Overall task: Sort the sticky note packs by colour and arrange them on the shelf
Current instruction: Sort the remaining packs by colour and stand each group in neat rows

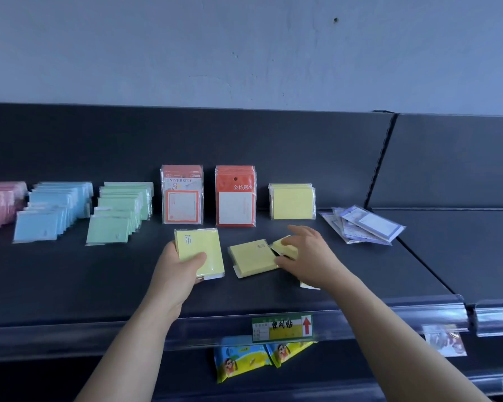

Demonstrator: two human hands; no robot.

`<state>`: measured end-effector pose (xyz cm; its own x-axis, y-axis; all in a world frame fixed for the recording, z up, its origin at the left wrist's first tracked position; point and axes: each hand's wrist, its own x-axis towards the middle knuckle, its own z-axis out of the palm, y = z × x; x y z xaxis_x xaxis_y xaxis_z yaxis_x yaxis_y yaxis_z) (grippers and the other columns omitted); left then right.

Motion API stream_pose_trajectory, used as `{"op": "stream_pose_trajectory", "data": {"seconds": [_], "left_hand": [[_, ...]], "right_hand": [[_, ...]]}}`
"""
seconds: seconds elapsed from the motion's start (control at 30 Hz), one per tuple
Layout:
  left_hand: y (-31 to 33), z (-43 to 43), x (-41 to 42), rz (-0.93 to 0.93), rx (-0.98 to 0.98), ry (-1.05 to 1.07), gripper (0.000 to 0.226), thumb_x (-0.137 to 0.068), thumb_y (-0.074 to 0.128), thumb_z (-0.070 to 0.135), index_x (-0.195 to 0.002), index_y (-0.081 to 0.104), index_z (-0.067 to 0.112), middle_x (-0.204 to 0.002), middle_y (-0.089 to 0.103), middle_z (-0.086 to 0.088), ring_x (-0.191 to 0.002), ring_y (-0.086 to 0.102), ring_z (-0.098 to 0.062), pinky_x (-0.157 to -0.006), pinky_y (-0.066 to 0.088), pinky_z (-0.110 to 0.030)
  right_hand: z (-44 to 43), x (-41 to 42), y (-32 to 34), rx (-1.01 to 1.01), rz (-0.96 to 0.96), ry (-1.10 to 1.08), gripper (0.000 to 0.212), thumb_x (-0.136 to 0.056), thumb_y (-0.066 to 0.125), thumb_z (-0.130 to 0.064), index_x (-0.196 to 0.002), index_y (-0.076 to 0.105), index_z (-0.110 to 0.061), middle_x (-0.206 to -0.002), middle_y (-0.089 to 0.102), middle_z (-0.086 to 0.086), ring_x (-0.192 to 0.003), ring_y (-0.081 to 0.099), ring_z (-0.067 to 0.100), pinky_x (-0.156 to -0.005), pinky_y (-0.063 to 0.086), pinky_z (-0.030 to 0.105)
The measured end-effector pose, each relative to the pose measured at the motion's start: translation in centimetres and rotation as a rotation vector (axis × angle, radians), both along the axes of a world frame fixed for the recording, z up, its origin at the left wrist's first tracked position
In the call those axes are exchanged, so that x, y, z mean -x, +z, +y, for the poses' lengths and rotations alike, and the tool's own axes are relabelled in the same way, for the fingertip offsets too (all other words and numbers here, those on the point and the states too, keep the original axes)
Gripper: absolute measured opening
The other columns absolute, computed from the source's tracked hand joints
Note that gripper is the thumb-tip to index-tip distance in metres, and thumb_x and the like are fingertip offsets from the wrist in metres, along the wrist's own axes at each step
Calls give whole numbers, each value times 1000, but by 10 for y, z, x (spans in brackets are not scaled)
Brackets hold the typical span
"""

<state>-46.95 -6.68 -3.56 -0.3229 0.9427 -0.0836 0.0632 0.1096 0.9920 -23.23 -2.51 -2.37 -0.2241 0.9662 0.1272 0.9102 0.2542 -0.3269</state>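
Note:
My left hand (177, 266) grips a small stack of yellow sticky note packs (199, 248), lifted slightly above the dark shelf (70, 274). My right hand (310, 255) pinches another yellow pack (286, 247), which is tilted up off the shelf. Between the hands a loose yellow pack (251, 258) lies flat. A further yellow corner (310, 285) peeks out under my right wrist. At the back a row of yellow packs (292, 202) stands upright. Pink (0, 206), blue (53, 211) and green (119, 211) rows stand to the left.
Two upright stacks of red-framed note packs (182, 195) (235, 197) stand at the back centre. Purple-blue packs (366, 226) lie fanned at the right by the shelf divider. A price label (282, 328) sits on the front rail, with yellow snack bags (241, 362) below.

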Motion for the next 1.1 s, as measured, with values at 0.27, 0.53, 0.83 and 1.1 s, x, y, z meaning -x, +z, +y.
{"op": "stream_pose_trajectory", "data": {"seconds": [0.27,0.53,0.83,1.1], "left_hand": [[4,-7,5,-104,11,-32,17,-98,53,17,-115,56,14,-107,67,-2,-95,65,-17,-70,53,-33],[5,-10,22,-106,8,20,19,-99,48,13,-116,55,12,-106,66,-3,-94,63,-17,-68,52,-33],[6,-13,28,-218,62,-26,19,-100,44,8,-116,55,10,-109,66,-11,-96,64,-25,-73,54,-40],[23,-10,2,-330,126,-299,27,-96,57,31,-111,64,10,-99,73,-14,-89,71,-29,-74,59,-42]], "right_hand": [[-3,28,4,100,-72,194,53,-89,61,-44,-135,50,-20,-142,49,-1,-136,36,19,-117,3,32],[-11,31,13,183,94,188,53,-82,66,-39,-131,55,-22,-136,52,-6,-122,49,16,-102,39,30],[-17,52,-1,173,-7,63,87,-67,73,-55,-138,35,-22,-124,49,1,-114,46,23,-92,45,38],[-22,42,-5,188,610,245,91,-67,85,-25,-143,35,-33,-130,51,-20,-122,46,-4,-105,40,27]]}}
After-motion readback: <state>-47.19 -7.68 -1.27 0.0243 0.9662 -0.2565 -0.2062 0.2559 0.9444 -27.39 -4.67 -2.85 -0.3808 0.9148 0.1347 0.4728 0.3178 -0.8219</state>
